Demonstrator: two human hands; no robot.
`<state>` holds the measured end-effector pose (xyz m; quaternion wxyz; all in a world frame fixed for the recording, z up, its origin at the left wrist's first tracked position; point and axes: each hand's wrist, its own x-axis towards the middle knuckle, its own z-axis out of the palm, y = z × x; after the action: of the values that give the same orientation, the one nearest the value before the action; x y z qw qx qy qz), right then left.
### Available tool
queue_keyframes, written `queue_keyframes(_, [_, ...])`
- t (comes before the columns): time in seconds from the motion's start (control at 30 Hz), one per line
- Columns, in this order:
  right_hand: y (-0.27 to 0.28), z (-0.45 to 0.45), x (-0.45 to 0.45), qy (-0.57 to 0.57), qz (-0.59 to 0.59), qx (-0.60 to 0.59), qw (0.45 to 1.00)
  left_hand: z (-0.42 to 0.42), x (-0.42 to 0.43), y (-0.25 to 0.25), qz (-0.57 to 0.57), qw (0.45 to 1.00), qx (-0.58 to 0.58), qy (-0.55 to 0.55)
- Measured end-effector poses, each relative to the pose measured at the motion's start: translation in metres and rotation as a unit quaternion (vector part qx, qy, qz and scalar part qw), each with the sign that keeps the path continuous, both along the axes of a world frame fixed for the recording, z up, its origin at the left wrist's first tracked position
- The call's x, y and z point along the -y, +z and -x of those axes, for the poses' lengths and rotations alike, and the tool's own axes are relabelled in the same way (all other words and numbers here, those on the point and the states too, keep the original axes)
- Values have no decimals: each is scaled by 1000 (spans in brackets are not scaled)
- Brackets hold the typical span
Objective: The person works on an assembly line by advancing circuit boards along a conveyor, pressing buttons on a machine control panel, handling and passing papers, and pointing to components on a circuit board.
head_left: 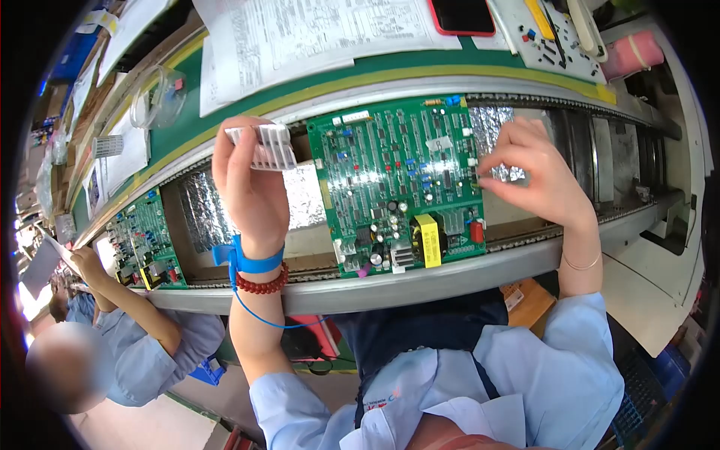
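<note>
Circuit board (379, 184) lies mid-frame between left hand (253, 193), pinching white ribbed piece (274, 147), and right hand (538, 171), nearer, curled, grip unclear.

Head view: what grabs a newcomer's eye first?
The big green circuit board in the middle, spanning the line's rails, with a bright yellow block near its lower edge. Next, the pale finned piece held in the left hand, off the board's upper left. Then the vivid blue wrist strap on that arm, just above a red bead bracelet in the picture.
</note>
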<state>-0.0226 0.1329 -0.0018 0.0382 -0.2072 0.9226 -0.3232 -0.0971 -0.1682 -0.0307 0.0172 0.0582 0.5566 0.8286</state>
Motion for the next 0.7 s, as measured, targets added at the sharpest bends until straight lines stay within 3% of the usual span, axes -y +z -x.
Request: queue_keyframes(0.7, [-2, -1, -1, 37, 11, 71, 997, 1, 3, -3, -5, 1000, -6, 2])
